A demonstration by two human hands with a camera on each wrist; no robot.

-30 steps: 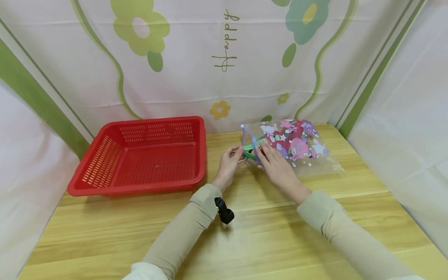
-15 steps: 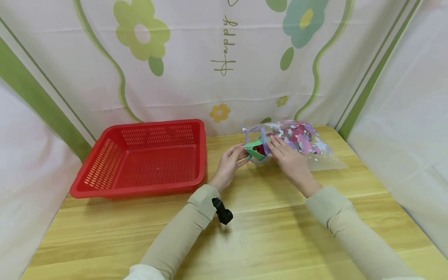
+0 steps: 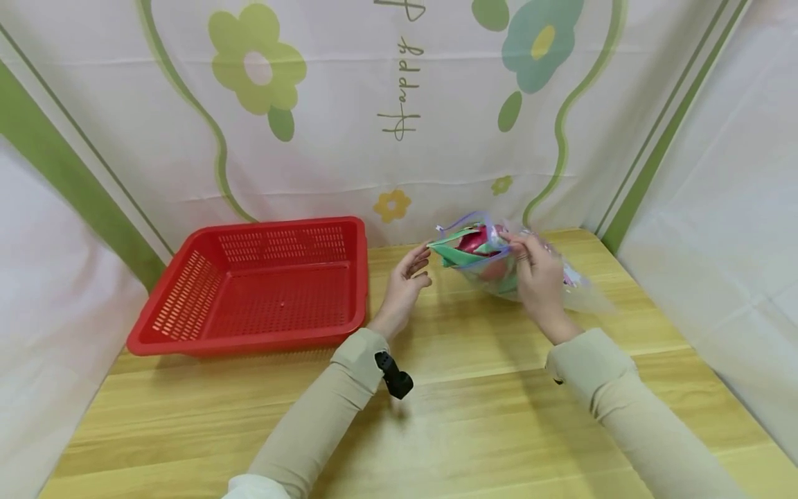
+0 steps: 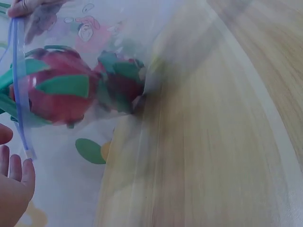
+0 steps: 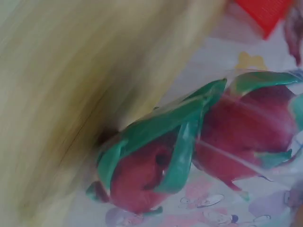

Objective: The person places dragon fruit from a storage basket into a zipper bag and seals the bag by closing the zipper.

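Observation:
A clear zip bag (image 3: 584,294) with a purple zip strip and printed cartoon figures holds two red dragon fruits with green leafy scales. One dragon fruit (image 3: 472,241) shows at the bag's mouth, its leaf tips poking out toward the left. Behind it, through the plastic, the second dragon fruit (image 5: 142,177) appears in the right wrist view. My right hand (image 3: 537,277) pinches the bag near its opening and holds that end raised. My left hand (image 3: 402,284) has its fingers loosely bent, fingertips right at the leaf tips; in the left wrist view they are beside the zip strip.
A red plastic basket (image 3: 246,343) with perforated sides stands on the left of the wooden table (image 3: 449,423). Behind the table hangs a white curtain (image 3: 343,166) with printed flowers. A black wrist mount (image 3: 394,376) sits on the left sleeve.
My right hand has gone from lying over the bag to pinching it near the opening. The bag's mouth has lifted and widened, showing more dragon fruit. My left fingers have loosened from the leaves.

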